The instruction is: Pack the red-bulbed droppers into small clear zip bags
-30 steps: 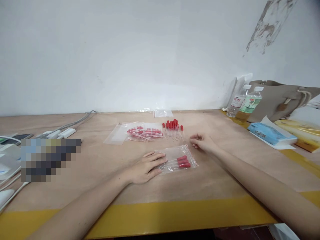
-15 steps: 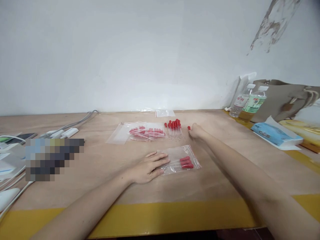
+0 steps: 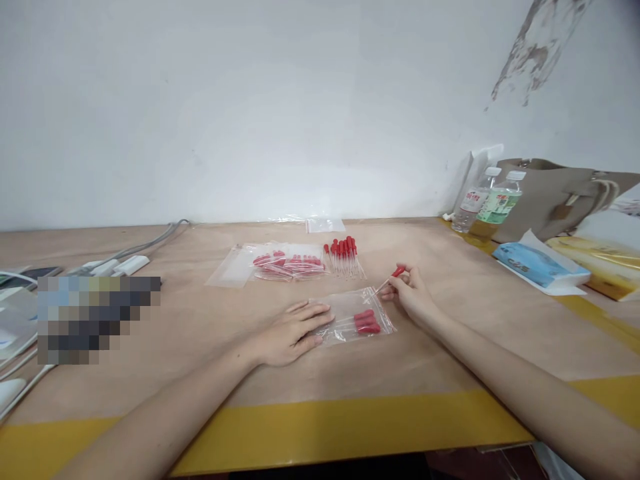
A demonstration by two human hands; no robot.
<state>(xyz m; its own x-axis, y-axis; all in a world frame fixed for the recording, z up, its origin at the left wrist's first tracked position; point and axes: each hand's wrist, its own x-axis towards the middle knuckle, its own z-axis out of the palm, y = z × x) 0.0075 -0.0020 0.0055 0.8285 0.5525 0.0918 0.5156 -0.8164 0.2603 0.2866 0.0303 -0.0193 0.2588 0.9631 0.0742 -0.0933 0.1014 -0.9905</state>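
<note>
My left hand (image 3: 297,333) lies flat, fingers spread, on the closed end of a clear zip bag (image 3: 345,308). Inside that bag are several droppers with red rubber bulbs (image 3: 368,321). Beside the bag's zip edge, my right hand (image 3: 410,292) pinches a dropper (image 3: 398,271) near its red bulb, its thin clear stem pointing down-left at the bag's opening. Behind the bag lies a row of loose red-bulbed droppers (image 3: 345,250). To their left is a pile of filled zip bags (image 3: 290,263), with flat bags (image 3: 233,267) next to it.
Another flat bag (image 3: 326,226) lies by the wall. On the right are two bottles (image 3: 497,207), a grey handbag (image 3: 550,193) and a blue tissue pack (image 3: 540,265). Cables (image 3: 150,243) and white chargers (image 3: 131,265) lie on the left. Yellow tape (image 3: 320,430) runs along the front edge.
My right hand has come nearer with the dropper, from beside the loose droppers to the zip bag's open edge. My left hand stays on the bag. The view has shifted slightly.
</note>
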